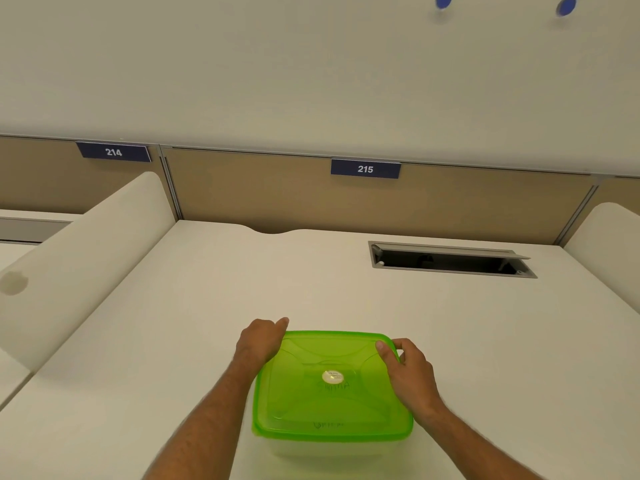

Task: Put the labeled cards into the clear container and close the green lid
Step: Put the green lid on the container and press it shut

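The left hand (pixel 260 341) is seen at the far left corner of the green lid (pixel 332 386), its fingers curled over the rim and apparently pressing down there. Between the two hands the lid is laid flat over the clear container (pixel 332 452), which stands on the desk (pixel 173 341); only a pale strip of the container's near wall is shown beneath the lid. A round white sticker (pixel 332 376) is fixed at the lid's centre, and faint dark lettering can be made out through the green plastic near it and toward the near edge, which is judged to belong to the labeled cards inside, though no card can be seen plainly. The right hand (pixel 408 370) is placed at the far right corner, thumb on top and fingers wrapped around the edge, gripping it. The task is judged nearly complete: the cards appear to be in, the lid is on, and only the final sealing of the rim seems to be left.
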`<state>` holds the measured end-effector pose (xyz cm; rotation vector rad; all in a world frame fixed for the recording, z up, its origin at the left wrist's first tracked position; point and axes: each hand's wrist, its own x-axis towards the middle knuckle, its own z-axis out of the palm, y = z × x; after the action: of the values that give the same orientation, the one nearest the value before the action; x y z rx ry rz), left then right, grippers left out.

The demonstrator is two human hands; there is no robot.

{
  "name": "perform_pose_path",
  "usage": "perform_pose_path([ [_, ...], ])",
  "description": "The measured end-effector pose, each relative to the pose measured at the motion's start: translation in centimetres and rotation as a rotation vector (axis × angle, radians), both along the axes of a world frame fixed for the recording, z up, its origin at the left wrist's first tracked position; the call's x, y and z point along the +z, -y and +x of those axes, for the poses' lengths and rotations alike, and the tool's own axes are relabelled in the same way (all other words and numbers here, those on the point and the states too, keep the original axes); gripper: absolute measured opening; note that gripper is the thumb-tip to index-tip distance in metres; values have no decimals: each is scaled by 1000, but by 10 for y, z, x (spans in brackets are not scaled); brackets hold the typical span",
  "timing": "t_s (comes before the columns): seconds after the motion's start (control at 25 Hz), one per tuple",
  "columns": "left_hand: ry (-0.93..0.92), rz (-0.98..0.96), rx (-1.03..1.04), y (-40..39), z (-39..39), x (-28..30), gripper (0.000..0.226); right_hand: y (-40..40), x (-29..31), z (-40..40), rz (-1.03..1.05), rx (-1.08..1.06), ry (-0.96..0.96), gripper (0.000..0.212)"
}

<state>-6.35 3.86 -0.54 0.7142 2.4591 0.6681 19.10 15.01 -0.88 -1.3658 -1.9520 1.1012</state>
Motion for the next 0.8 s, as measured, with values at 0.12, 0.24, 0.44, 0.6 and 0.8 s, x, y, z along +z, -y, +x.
perform_pose_path([
  [0.12,-45,-23,37,0,4,0,64,0,0,0,2,-6,-1,32],
  [0.24,-36,20,139,5,10,-1,76,1,0,0,10,-15,3,34],
  [0.44,-54,72,184,24,29,4,68,2,1,-1,7,-28,6,38],
  [0.6,-92,116,150,46,48,0,56,1,0,0,12,-26,15,42],
  [0.8,-101,90,111,69,67,-4,53,5,6,-2,24,-20,37,43],
])
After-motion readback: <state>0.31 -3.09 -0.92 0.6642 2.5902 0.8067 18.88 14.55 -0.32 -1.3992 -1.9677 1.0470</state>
